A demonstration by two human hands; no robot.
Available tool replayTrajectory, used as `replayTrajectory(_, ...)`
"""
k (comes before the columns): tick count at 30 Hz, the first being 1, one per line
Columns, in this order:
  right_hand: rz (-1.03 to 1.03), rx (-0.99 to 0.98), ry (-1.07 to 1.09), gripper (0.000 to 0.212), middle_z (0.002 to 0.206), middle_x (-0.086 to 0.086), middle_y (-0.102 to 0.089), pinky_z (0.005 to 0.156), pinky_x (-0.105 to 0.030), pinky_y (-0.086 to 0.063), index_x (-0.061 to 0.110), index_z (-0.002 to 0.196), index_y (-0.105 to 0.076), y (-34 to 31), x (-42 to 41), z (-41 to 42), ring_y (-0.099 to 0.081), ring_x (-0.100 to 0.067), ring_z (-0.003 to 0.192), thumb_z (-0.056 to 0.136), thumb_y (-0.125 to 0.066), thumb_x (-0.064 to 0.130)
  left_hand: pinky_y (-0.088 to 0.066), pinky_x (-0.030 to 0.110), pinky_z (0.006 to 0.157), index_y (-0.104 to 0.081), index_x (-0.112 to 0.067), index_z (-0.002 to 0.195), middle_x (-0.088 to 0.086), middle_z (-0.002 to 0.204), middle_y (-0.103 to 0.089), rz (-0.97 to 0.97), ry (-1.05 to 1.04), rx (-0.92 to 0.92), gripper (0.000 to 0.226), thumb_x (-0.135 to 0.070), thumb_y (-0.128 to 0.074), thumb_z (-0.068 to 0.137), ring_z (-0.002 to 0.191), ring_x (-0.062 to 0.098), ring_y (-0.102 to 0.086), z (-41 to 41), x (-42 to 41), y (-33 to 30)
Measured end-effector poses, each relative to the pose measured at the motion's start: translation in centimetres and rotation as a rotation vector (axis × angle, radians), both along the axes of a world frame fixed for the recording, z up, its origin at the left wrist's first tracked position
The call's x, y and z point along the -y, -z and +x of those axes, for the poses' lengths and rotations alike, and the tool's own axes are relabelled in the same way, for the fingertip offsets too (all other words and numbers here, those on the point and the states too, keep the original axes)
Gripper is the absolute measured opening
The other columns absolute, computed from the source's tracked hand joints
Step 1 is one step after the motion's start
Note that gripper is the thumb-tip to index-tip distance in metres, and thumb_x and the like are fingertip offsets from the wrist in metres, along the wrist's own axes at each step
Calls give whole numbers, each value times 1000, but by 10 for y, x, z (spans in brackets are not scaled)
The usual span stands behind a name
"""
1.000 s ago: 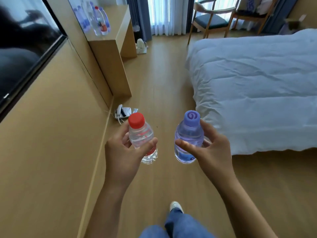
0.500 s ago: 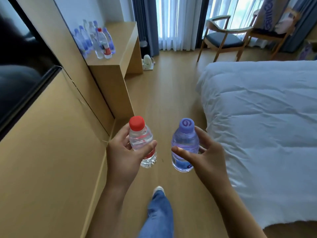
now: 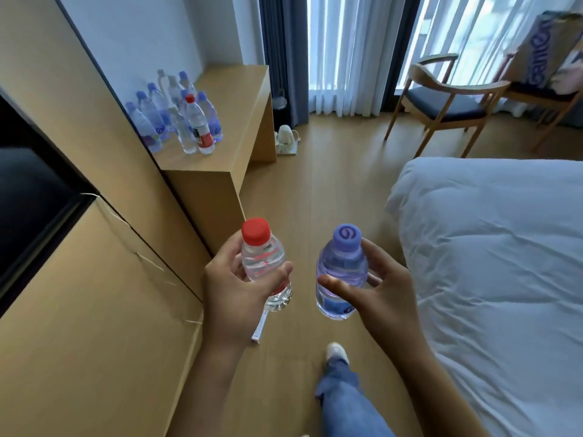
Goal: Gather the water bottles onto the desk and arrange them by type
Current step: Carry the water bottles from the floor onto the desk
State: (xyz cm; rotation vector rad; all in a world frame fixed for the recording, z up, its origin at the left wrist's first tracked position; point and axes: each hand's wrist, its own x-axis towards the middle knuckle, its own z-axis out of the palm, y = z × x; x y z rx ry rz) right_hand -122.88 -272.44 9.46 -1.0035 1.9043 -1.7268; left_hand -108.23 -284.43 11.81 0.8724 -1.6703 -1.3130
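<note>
My left hand (image 3: 233, 294) grips a clear bottle with a red cap (image 3: 263, 261), held upright above the floor. My right hand (image 3: 383, 294) grips a bottle with a purple cap (image 3: 342, 272) beside it, also upright. Ahead on the left stands the wooden desk (image 3: 233, 121). Near the wall on it stand several purple-capped bottles (image 3: 151, 118), with one red-capped, red-labelled bottle (image 3: 198, 126) and a clear bottle (image 3: 184, 134) at the front of the group.
A white bed (image 3: 492, 263) fills the right side. A wood-panelled wall with a black screen (image 3: 28, 200) runs along the left. A wooden armchair (image 3: 441, 102) stands by the curtains. A white object (image 3: 285, 138) lies on the floor beside the desk. My leg (image 3: 344, 398) steps forward.
I have walked toward the desk, which now looks larger and closer. Both hands keep their bottles in the same hold. My foot has swung forward on the floor.
</note>
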Motion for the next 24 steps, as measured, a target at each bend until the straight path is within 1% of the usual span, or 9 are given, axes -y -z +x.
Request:
replayTrajectory(3,8,22,-34,58,100,10,-76,82,-21,-56,19,117,-69,8,49,-44,-72,-6,92,64,-86,35,-55,16,70,-69,-9,105,-3,90,-76,12,-37,7,43,5,-85,67,81,11,-73,-41,44,6)
replayTrajectory(6,9,32,-74,59,100,11,-76,84,-26,-57,19,118,-68,10,103,-98,-72,-6,93,64,-86,35,-53,13,69,-69,-12,100,-4,88,-75,-19,-82,14,39,4,-85,68,79,9,-73,-94,93,6)
replayTrajectory(8,10,4,-103,61,101,12,-75,84,-24,-57,19,119,-68,6,141,-137,-71,-4,93,63,-86,37,-52,11,69,-69,-14,99,-8,88,-75,-31,-108,19,38,2,-85,69,79,5,-72,-132,128,2)
replayTrajectory(11,4,-50,-141,64,104,14,-74,82,-15,-53,20,121,-67,-5,198,-197,-69,1,95,64,-86,39,-51,10,69,-69,-21,100,-13,89,-74,-54,-153,25,38,-4,-86,70,82,4,-71,-188,177,-9)
replayTrajectory(16,-9,-90,-180,64,109,16,-71,79,-6,-48,21,123,-65,-20,273,-275,-66,5,97,66,-83,43,-54,14,72,-69,-20,105,-10,93,-74,-34,-230,1,42,-8,-87,69,86,9,-72,-262,245,-18)
replayTrajectory(18,-9,-73,-191,63,107,18,-72,79,-6,-48,23,122,-65,-22,295,-300,-67,4,97,66,-84,42,-53,13,71,-68,-23,104,-12,93,-74,-19,-244,6,42,-9,-87,69,87,8,-72,-285,268,-18)
replayTrajectory(20,-6,-42,-197,61,104,17,-73,79,-10,-51,22,121,-67,-20,317,-322,-68,2,96,66,-85,40,-53,12,70,-68,-25,100,-12,92,-74,-14,-255,2,41,-7,-87,69,85,7,-71,-307,292,-16)
replayTrajectory(22,-2,-20,-206,59,102,18,-74,79,-12,-52,22,120,-67,-17,340,-342,-69,0,95,66,-85,38,-54,16,73,-69,-25,99,-10,91,-74,-10,-258,18,40,-7,-87,68,84,9,-72,-330,317,-12)
replayTrajectory(24,9,-5,-210,58,102,17,-74,79,-12,-52,23,119,-67,-14,362,-358,-70,-2,94,66,-85,37,-53,19,76,-69,-28,99,-12,92,-74,-21,-260,53,39,-12,-88,69,86,7,-71,-348,341,-8)
